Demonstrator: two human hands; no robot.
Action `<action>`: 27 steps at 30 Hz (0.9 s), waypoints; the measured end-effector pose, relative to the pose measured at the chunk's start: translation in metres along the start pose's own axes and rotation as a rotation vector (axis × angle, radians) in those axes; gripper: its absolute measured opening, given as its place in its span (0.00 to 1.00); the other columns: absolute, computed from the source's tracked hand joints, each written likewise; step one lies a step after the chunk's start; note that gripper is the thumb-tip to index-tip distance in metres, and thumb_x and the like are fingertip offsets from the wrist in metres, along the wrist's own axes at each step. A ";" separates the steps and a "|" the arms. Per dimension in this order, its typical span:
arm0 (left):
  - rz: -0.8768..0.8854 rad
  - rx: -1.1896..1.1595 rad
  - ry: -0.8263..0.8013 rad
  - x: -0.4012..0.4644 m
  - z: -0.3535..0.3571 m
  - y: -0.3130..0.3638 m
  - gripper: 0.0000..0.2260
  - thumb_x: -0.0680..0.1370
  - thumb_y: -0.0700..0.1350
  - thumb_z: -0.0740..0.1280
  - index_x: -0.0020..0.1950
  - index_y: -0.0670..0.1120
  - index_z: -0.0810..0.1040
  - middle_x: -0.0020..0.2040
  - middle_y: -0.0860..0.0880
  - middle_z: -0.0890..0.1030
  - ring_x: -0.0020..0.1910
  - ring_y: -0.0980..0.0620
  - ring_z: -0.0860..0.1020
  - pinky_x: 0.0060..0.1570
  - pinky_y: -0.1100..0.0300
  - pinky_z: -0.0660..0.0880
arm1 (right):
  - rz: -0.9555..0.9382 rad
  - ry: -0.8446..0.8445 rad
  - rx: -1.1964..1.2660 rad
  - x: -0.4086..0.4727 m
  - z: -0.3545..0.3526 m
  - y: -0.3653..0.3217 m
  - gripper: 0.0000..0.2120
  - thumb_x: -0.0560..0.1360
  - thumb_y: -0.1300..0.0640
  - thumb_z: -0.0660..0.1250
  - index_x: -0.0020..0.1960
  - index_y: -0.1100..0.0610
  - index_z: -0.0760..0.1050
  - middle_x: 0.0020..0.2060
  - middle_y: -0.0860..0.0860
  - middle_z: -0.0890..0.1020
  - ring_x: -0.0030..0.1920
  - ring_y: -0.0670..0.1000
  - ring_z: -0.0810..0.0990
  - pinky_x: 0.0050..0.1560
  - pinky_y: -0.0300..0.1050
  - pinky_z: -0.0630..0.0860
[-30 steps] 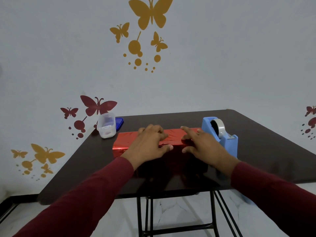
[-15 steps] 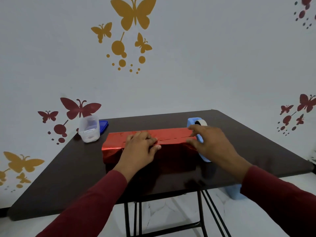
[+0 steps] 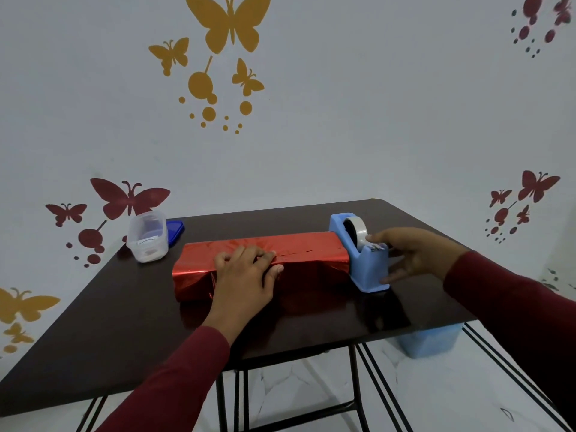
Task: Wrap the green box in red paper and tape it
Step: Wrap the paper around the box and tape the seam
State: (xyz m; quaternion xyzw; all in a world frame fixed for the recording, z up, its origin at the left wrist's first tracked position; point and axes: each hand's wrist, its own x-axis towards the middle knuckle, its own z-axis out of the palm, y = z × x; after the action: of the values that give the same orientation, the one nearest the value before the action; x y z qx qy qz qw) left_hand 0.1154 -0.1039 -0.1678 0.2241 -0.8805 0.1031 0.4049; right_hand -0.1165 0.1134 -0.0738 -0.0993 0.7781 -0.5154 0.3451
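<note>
Here the left hand (image 3: 246, 275) presses flat on the red paper (image 3: 268, 263) around the mid-desk box, pinning its seam, while the right hand (image 3: 414, 254), loosely curled, touches the tape dispenser (image 3: 363, 254) just right of it.

Your bench (image 3: 124, 322) is a dark brown, glossy top on thin black folding legs, set against the wall. On it, near the middle, lies the long parcel in red paper (image 3: 299, 247). Just beside its right end stands the blue tape dispenser (image 3: 367, 269) with its roll of tape. At the far left corner you have a clear plastic container (image 3: 148, 236), and a blue lid (image 3: 175, 232) lies flat just behind it, touching or nearly so.
</note>
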 end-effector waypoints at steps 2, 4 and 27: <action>-0.001 0.016 -0.012 0.001 0.000 0.000 0.18 0.81 0.60 0.61 0.62 0.54 0.84 0.52 0.56 0.79 0.52 0.52 0.77 0.56 0.47 0.63 | 0.022 -0.025 0.004 0.000 0.000 -0.005 0.20 0.78 0.56 0.74 0.66 0.62 0.75 0.63 0.60 0.74 0.57 0.66 0.78 0.30 0.62 0.84; -0.011 0.029 -0.028 0.003 0.000 0.000 0.19 0.81 0.61 0.60 0.63 0.54 0.83 0.53 0.55 0.80 0.53 0.51 0.77 0.56 0.46 0.64 | 0.055 -0.035 0.020 0.000 0.001 -0.009 0.15 0.78 0.59 0.73 0.61 0.64 0.76 0.62 0.60 0.72 0.59 0.67 0.75 0.32 0.69 0.82; -0.062 0.020 -0.031 0.001 0.007 0.003 0.19 0.82 0.61 0.59 0.63 0.53 0.82 0.57 0.54 0.80 0.57 0.50 0.77 0.59 0.42 0.64 | -0.331 0.075 0.524 -0.018 0.010 0.047 0.06 0.77 0.64 0.73 0.51 0.66 0.80 0.41 0.57 0.82 0.40 0.54 0.84 0.41 0.63 0.83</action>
State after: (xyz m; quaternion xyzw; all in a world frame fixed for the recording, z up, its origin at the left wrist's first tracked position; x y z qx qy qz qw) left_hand 0.1086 -0.1043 -0.1713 0.2566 -0.8783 0.0957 0.3920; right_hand -0.0869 0.1365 -0.1090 -0.1130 0.6041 -0.7510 0.2415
